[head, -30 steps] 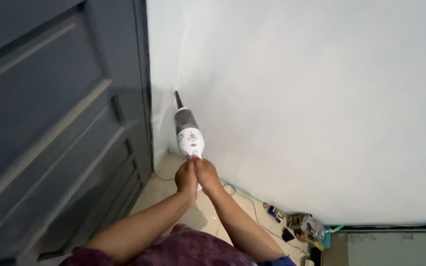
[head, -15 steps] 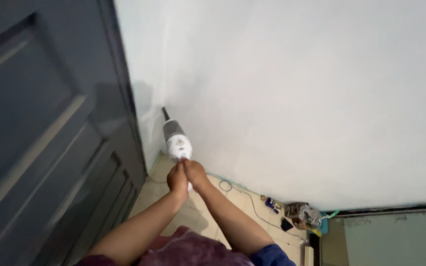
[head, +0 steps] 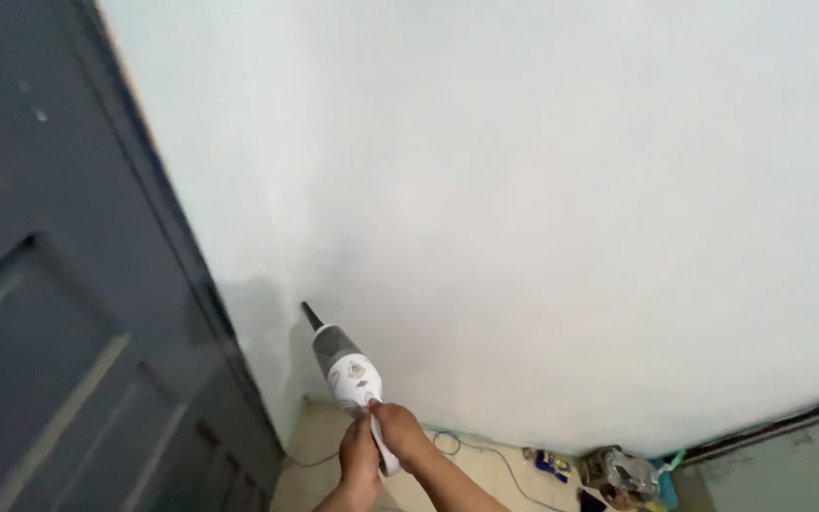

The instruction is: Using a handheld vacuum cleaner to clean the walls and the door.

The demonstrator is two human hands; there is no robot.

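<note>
I grip handheld vacuum (head: 351,373) with left hand (head: 360,462) and right hand (head: 400,438), both clenched | nozzle near white wall (head: 542,209) beside grey door (head: 40,313) | risk: nozzle scuffing paint if pressed hard

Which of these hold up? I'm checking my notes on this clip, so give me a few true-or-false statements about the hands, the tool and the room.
1. Both hands, left hand and right hand, grip the handheld vacuum. True.
2. Its dark nozzle points at the floor. False: it points up at the white wall.
3. A dark blue-grey door stands to the left. True.
4. The floor by the wall is bare. False: small clutter and a thin cable lie there.
</note>
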